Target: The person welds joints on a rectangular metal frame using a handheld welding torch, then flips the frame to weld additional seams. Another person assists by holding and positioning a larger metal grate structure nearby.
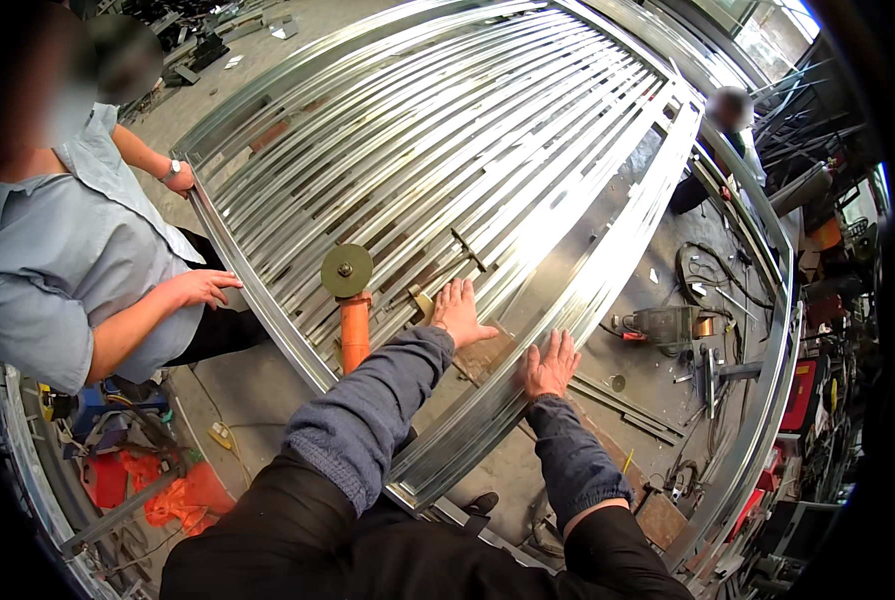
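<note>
My left hand lies with fingers outstretched near the ends of the slim metal bars, and nothing is in it. On the broad shiny metal rail to its right rests my right hand, fingers extended and holding nothing. Both forearms wear grey sleeve covers. Just left of my left hand, an angle grinder with an orange body and a green cutting disc sits on the bars. A metal clamp lies across the bars beyond my left hand.
A co-worker in a grey shirt stands at the left, both hands at the frame's edge. Another person is at the far right. On the floor lie a machine with a copper-coloured part, black cables and orange plastic.
</note>
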Tool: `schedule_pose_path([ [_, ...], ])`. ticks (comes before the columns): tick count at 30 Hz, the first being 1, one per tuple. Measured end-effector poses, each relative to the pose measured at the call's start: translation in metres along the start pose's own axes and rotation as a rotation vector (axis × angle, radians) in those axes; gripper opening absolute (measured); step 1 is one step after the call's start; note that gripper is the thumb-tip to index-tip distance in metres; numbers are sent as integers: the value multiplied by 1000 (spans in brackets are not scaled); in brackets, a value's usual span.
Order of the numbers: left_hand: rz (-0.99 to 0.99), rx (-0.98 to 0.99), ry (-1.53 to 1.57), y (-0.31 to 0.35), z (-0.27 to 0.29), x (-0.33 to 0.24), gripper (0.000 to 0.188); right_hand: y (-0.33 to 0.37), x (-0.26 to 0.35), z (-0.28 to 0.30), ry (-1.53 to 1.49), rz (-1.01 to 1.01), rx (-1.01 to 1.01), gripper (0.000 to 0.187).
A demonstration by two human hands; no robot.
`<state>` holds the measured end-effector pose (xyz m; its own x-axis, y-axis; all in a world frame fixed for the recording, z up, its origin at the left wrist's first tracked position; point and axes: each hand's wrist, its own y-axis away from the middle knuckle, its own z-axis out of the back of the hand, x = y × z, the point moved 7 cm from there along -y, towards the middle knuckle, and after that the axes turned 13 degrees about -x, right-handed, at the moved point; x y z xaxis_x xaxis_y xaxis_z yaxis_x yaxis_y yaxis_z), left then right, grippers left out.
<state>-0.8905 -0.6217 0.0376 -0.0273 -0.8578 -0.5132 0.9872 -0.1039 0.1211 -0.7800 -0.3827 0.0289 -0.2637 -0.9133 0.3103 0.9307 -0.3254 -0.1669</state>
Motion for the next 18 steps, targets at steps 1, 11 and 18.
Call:
schedule_pose_path([
  [1,8,-3,-18,-3,-4,-3,133,-1,-2,-1,-6,0,-9,71],
  [11,-11,-223,-192,-9,-9,-23,79,-3,-6,-6,33,7,-10,69],
  [18,51,-204,-163,-15,-8,-21,78,-3,-3,-4,5,-1,-9,68],
])
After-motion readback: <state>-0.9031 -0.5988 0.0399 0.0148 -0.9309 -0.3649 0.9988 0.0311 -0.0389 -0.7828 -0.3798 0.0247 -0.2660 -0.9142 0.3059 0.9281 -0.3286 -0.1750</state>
